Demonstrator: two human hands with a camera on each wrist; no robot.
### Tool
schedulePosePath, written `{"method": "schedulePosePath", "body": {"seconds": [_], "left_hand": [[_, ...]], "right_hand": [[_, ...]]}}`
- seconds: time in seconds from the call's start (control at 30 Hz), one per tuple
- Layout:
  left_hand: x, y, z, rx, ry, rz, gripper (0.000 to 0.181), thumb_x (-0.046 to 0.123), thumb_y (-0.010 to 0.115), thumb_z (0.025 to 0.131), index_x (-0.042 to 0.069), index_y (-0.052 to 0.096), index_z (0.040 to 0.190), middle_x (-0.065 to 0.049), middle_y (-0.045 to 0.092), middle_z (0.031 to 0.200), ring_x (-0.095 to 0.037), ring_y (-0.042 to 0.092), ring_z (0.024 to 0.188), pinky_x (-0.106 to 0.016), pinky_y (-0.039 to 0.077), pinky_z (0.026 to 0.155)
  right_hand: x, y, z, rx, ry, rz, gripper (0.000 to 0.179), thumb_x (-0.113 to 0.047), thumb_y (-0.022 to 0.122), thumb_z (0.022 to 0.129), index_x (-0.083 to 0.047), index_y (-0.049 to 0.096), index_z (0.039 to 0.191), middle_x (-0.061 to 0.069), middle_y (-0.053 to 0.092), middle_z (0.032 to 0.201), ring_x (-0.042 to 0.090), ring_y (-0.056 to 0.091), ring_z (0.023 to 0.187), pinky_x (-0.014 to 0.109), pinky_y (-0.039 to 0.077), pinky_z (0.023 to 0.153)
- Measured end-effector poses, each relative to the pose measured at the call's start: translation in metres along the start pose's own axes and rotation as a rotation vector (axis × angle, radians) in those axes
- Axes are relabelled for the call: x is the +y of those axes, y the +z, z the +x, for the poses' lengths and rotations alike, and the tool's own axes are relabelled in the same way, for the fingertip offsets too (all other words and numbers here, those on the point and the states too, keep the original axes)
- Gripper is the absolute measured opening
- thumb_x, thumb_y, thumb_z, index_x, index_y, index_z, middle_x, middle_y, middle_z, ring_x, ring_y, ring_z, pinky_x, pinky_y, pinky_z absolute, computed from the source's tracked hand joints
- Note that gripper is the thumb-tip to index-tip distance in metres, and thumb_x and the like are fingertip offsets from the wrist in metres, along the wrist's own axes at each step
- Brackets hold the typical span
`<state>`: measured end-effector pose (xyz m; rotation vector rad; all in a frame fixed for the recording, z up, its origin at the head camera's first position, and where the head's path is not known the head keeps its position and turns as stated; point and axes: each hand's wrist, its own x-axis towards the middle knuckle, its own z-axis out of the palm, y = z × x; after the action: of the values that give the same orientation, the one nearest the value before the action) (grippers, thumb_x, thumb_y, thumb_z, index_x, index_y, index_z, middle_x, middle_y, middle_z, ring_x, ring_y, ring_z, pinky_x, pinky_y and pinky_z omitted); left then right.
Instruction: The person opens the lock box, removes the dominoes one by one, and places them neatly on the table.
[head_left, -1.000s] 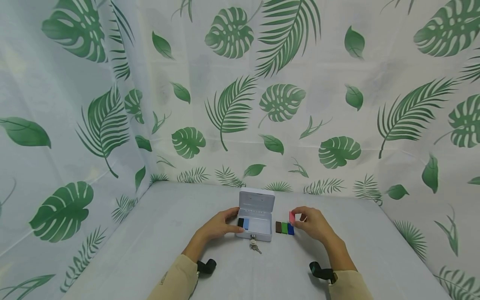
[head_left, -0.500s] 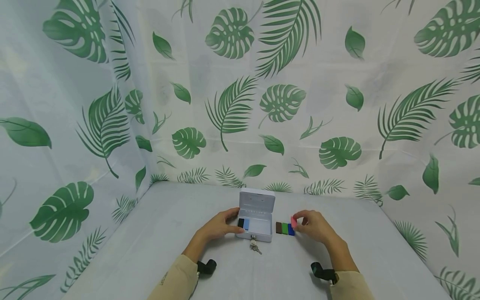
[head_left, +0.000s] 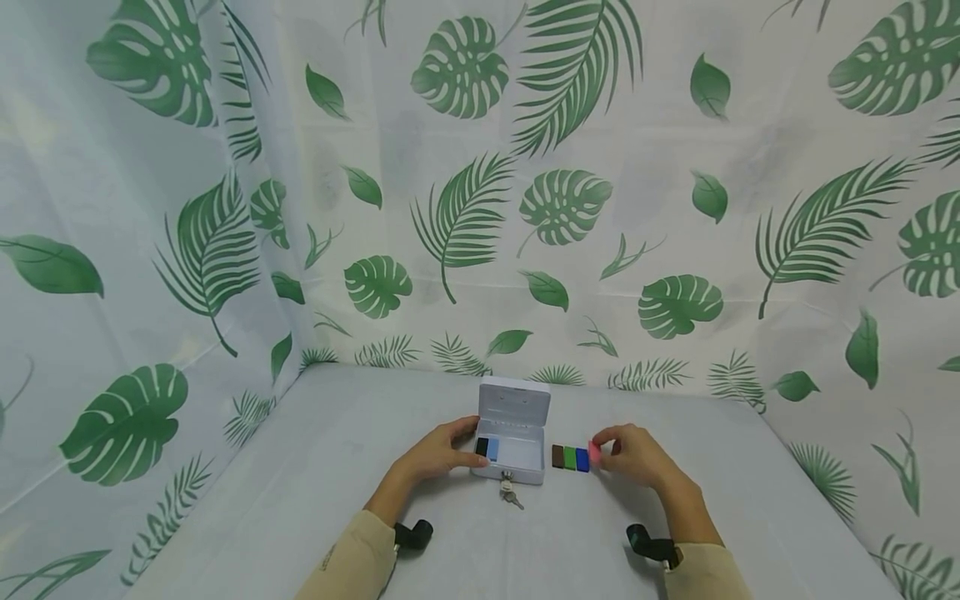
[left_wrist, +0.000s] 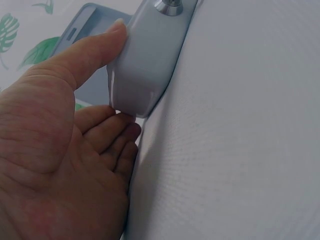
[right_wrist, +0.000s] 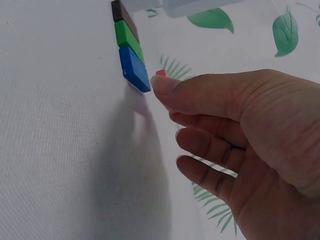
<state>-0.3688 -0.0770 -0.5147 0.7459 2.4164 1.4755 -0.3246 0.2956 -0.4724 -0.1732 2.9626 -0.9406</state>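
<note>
An open white cash box (head_left: 525, 454) stands mid-table with its lid raised. A black block (head_left: 482, 447) and a light blue block (head_left: 492, 449) lie side by side in its left end. My left hand (head_left: 431, 452) grips the box's left end, thumb on the front rim and fingers against the side. Right of the box, brown (head_left: 557, 456), green (head_left: 570, 457) and dark blue (head_left: 582, 460) blocks lie in a row. My right hand (head_left: 637, 457) pinches a pink block (head_left: 595, 452) between thumb and index finger, beside the row's blue end. The fingers cover most of it.
Keys (head_left: 512, 495) hang from the lock on the box front and rest on the white-covered table (head_left: 480, 550). A leaf-patterned curtain (head_left: 465, 217) rises behind the table and along its left side.
My right hand has moved down and to the right with the pink block, from above the dark blue block to beside it. The left hand has stayed on the cash box.
</note>
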Motion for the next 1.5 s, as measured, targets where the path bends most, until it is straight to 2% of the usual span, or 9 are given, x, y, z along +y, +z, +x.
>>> {"method": "schedulePosePath", "body": {"seconds": [0.33, 0.53, 0.97, 1.5], "left_hand": [[0.0003, 0.0004, -0.0021, -0.008, 0.004, -0.020, 0.090, 0.037, 0.086, 0.086, 0.008, 0.041, 0.159, -0.009, 0.044, 0.164, -0.032, 0.039, 0.153, -0.052, 0.031, 0.127], [0.0021, -0.0005, -0.0012, -0.005, 0.003, -0.012, 0.091, 0.038, 0.086, 0.086, 0.008, 0.041, 0.159, -0.009, 0.045, 0.163, -0.033, 0.039, 0.153, -0.052, 0.031, 0.127], [0.0069, -0.0007, -0.0026, 0.004, -0.018, -0.001, 0.090, 0.037, 0.087, 0.086, 0.009, 0.042, 0.159, -0.009, 0.045, 0.163, -0.033, 0.040, 0.153, -0.053, 0.031, 0.127], [0.0067, 0.0003, -0.0028, 0.005, -0.021, 0.005, 0.090, 0.037, 0.087, 0.086, 0.009, 0.042, 0.159, -0.009, 0.045, 0.163, -0.033, 0.040, 0.153, -0.052, 0.032, 0.126]], "right_hand": [[0.0037, 0.0027, -0.0006, -0.030, -0.012, 0.005, 0.032, -0.012, 0.084, 0.085, -0.007, 0.077, 0.116, 0.006, 0.064, 0.094, 0.021, 0.052, 0.082, 0.033, 0.046, 0.063], [0.0033, 0.0014, 0.0012, -0.038, 0.006, -0.017, 0.033, -0.011, 0.083, 0.085, -0.008, 0.076, 0.117, 0.006, 0.065, 0.097, 0.021, 0.053, 0.084, 0.032, 0.048, 0.065], [0.0032, 0.0023, 0.0012, -0.048, 0.017, 0.002, 0.035, -0.012, 0.086, 0.083, -0.009, 0.077, 0.116, 0.006, 0.063, 0.093, 0.021, 0.053, 0.083, 0.032, 0.048, 0.065], [0.0049, 0.0034, 0.0011, -0.056, -0.010, -0.008, 0.036, -0.012, 0.087, 0.082, -0.007, 0.077, 0.116, 0.006, 0.066, 0.097, 0.020, 0.054, 0.083, 0.031, 0.048, 0.064]]}}
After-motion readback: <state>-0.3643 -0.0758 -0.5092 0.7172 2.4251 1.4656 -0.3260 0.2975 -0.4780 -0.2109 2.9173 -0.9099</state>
